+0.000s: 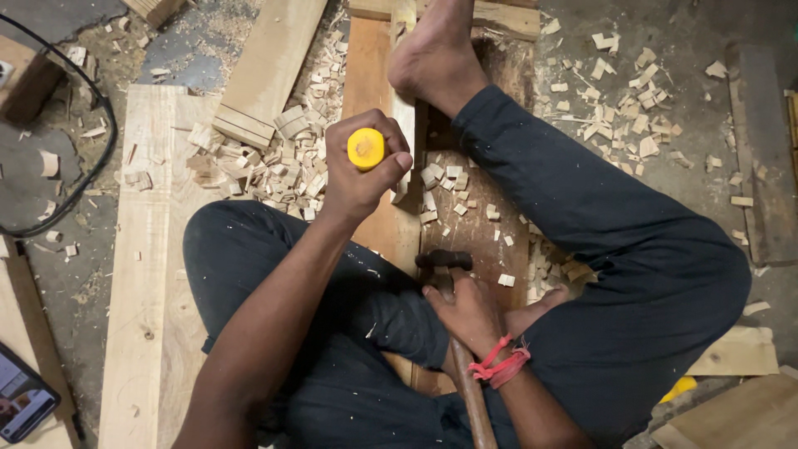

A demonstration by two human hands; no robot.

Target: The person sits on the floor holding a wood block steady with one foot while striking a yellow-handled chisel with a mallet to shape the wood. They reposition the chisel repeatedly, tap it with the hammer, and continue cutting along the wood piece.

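Note:
My left hand (359, 170) is closed around a chisel with a yellow handle (366, 149), held upright over a long wooden plank (376, 83) that runs away from me. My right hand (468, 312) grips the wooden shaft of a hammer (443, 261), whose dark metal head rests low near my lap. A red thread is tied on my right wrist. I sit on the floor in dark trousers, and my bare right foot (435, 51) presses on the plank at the far end. The chisel's blade is hidden under my hand.
Wood chips (274, 162) lie heaped left of the chisel and scattered at the right (619, 116). A wide pale board (145, 274) lies at the left. A black cable (96, 158) loops at the far left. A phone (23, 403) lies at the bottom left corner.

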